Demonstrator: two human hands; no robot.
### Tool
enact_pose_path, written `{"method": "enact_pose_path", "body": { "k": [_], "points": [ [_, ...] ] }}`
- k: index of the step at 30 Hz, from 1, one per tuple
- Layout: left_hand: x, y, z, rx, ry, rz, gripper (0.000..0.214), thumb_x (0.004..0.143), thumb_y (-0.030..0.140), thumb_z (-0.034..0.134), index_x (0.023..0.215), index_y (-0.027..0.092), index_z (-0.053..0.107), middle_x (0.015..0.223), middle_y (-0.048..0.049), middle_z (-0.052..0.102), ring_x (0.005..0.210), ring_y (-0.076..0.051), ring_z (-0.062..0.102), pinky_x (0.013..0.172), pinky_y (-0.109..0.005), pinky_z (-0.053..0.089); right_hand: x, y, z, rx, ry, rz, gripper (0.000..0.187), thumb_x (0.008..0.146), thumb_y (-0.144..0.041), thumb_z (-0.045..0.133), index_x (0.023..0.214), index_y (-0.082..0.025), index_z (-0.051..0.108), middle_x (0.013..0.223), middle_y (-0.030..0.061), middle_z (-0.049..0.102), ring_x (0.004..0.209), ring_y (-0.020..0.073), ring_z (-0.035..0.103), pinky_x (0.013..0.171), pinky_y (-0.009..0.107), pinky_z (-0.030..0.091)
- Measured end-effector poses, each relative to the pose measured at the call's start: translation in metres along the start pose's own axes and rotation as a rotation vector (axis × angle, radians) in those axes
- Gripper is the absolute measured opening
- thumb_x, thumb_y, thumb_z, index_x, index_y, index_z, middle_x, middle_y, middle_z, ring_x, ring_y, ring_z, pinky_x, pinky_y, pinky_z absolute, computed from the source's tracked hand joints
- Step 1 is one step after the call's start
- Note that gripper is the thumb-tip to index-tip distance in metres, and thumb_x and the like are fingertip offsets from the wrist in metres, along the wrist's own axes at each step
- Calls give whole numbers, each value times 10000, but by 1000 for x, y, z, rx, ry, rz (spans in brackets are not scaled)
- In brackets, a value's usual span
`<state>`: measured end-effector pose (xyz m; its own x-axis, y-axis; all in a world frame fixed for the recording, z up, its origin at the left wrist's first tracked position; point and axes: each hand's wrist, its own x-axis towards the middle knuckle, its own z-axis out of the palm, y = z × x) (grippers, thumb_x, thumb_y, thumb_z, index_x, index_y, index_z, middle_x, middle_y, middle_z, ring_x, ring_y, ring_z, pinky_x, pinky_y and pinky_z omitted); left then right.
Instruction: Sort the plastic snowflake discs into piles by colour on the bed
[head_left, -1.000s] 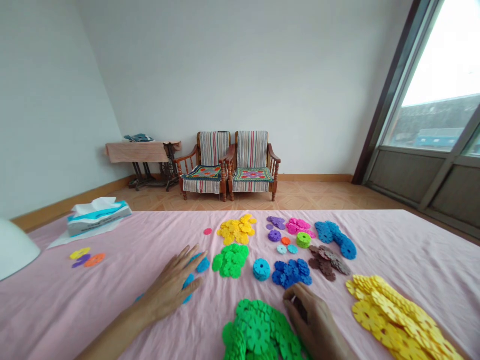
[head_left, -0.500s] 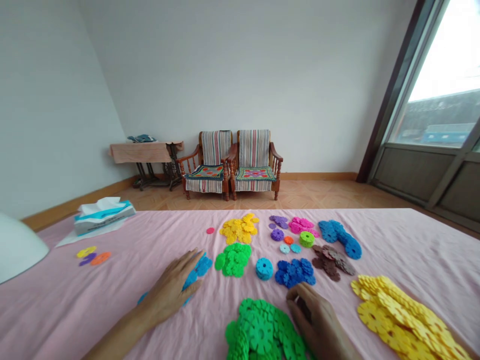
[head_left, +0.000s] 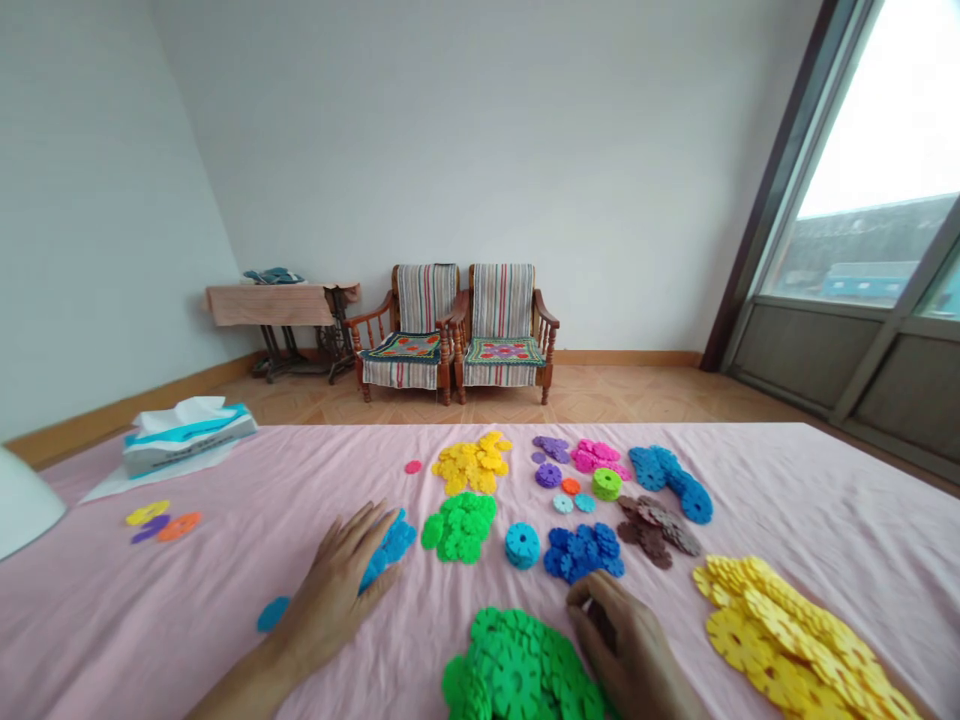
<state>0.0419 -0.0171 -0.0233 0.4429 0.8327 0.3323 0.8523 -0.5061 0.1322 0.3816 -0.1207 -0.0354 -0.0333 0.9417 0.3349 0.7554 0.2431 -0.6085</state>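
Note:
My left hand [head_left: 341,575] lies palm down with fingers stretched out over a spread of light blue notched plastic discs [head_left: 395,543], partly covering them. A lone blue disc [head_left: 273,613] shows beside the left wrist. My right hand [head_left: 630,640] rests at the right edge of the large green disc pile [head_left: 517,665], its fingers curled in loosely; I see no piece in them. Just beyond its fingertips is a dark blue disc pile [head_left: 583,552]. Between the hands stand a stack of blue discs [head_left: 522,545] and a smaller green pile [head_left: 461,527].
Yellow discs [head_left: 795,630] spread at the right, near brown ones [head_left: 658,528]. Farther back are yellow [head_left: 472,463], pink [head_left: 598,456] and blue [head_left: 670,480] groups. A tissue box [head_left: 190,440] and several loose discs [head_left: 178,527] lie left on the pink cloth [head_left: 150,620].
The view has shifted slightly. My left hand has slid a little toward me and left across the light blue discs, and the lone blue disc by the wrist shows more. My right hand stays put.

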Motion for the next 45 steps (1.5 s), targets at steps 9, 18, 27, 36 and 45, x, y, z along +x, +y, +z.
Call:
{"method": "enact_pose_path", "body": {
  "k": [9,18,27,36,45],
  "points": [
    [-7,7,4,-99,258,51,466,890,362,473,1345,294,400,1365,-45,496,1280,-260,429,1077,-433,377,88,17,-28,-323,-2,27,203,862,-170,444,947,-166,628,946,72,642,884,180,607,790,272,429],
    [-6,0,0,-80,370,113,399,865,326,539,1256,260,495,1253,-62,584,1159,-235,542,966,-389,493,160,36,-22,-519,-111,148,282,792,-303,566,1019,-174,670,1027,117,684,1030,298,575,870,395,361],
    [-6,2,-4,-167,407,55,309,882,304,511,1184,247,540,1187,-54,610,1120,-218,562,957,-371,496,169,22,-5,-653,-275,193,326,865,-393,575,1087,-155,598,1088,74,637,1026,226,581,938,459,390],
    [-6,1,-2,-188,389,44,305,878,302,523,1176,242,544,1190,-59,606,1129,-220,553,960,-378,495,180,16,-5,-705,-362,191,290,899,-335,559,1128,-159,576,1155,70,596,1009,204,591,868,430,487],
    [-4,2,-3,-194,389,46,299,875,310,529,1164,240,561,1181,-65,617,1117,-222,564,944,-368,507,179,15,-3,-672,-437,93,289,896,-336,563,1124,-159,577,1161,70,593,1021,208,586,874,432,483]
  ]
}}
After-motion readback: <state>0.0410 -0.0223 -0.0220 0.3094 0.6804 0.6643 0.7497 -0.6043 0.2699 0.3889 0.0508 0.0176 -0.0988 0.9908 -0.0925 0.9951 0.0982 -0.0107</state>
